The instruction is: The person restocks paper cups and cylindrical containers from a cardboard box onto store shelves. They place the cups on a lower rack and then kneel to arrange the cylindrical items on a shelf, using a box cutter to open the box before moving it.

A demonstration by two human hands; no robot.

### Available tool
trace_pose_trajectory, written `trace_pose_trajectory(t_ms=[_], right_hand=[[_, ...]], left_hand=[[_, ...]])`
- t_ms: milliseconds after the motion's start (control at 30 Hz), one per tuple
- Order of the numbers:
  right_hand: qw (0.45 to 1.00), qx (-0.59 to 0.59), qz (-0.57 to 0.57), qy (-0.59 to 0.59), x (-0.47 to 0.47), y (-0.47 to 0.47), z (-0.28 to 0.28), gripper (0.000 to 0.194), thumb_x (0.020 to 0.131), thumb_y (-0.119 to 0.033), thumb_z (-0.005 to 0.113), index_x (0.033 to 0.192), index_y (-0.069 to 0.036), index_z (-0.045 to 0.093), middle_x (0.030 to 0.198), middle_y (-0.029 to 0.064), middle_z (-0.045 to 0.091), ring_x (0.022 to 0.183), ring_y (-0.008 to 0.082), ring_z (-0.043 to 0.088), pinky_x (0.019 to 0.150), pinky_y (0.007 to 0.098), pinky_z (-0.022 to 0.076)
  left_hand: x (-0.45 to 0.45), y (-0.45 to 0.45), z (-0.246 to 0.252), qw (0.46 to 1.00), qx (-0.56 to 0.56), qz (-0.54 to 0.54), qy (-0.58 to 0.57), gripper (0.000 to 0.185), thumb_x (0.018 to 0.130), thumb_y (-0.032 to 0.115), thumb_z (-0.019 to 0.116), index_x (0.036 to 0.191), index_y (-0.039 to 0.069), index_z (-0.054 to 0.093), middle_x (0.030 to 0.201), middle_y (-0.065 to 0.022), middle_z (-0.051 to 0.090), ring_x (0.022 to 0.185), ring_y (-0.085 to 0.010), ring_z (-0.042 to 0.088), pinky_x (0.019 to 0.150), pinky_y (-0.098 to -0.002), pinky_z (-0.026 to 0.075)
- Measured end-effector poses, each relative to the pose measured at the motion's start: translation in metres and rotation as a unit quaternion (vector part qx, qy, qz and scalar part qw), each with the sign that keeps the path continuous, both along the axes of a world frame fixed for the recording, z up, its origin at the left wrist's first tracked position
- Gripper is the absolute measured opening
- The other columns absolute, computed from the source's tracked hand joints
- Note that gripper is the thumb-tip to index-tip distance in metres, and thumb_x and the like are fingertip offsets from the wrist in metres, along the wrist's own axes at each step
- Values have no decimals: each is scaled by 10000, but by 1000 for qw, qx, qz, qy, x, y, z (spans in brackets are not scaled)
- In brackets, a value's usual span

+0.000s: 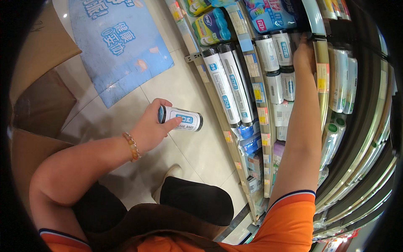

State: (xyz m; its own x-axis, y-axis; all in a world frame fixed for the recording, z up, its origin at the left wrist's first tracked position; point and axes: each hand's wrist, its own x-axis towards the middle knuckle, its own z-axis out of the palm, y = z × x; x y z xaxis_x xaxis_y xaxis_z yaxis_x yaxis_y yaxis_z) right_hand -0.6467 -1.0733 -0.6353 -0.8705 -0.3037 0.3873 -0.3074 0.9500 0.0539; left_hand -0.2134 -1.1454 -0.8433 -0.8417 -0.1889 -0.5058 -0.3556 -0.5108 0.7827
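My left hand, with a beaded bracelet at its wrist, holds a roll of garbage bags in a white wrapper with black ends, above the tiled floor. My right hand reaches deep into a shelf at the upper right, beside short white-wrapped garbage bag rolls. Its fingers are in shadow, so what they touch or hold is hidden. Other short rolls lie next to the forearm. On the neighbouring shelf, two long black rolls in white wrappers lie side by side.
Shelf edges with price tags run down the right side. Colourful multi-packs of bags fill the upper shelves. Cardboard boxes stand at the left, near a blue printed floor mat. My bent knees are below.
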Motion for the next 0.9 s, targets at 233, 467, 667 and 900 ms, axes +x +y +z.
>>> trace_pose_trajectory(t_ms=[233,467,667,900], right_hand=[[987,147,47,50,-31,7,-5,683,1034,-527,268,1431,-16,487,1462,220,498,1331,401,499,1148,494,325],[968,242,35,50,-38,20,-3,499,1028,-183,408,1499,-42,323,1406,282,517,1297,424,525,1075,481,442],[976,162,76,124,-24,19,2,446,1012,-248,464,1377,7,492,1398,284,518,1306,412,510,1090,473,421],[936,232,146,220,-22,39,-8,459,995,-206,467,1424,-44,469,1387,266,535,1278,425,526,1102,470,405]], left_hand=[[0,3,-2,1000,-7,1,-16,448,919,219,726,1230,48,452,972,-94,559,680,-119,540,591,-282,502],[-2,-2,-4,1000,17,13,-4,451,920,223,727,1232,51,450,938,-82,581,667,-109,539,578,-272,494],[-4,-2,-8,1000,27,5,-15,455,926,230,723,1242,61,443,960,-81,595,716,-109,557,607,-276,507],[-6,0,-8,998,34,-7,-46,427,947,229,704,1254,91,440,947,-59,601,756,-109,565,667,-285,530]])
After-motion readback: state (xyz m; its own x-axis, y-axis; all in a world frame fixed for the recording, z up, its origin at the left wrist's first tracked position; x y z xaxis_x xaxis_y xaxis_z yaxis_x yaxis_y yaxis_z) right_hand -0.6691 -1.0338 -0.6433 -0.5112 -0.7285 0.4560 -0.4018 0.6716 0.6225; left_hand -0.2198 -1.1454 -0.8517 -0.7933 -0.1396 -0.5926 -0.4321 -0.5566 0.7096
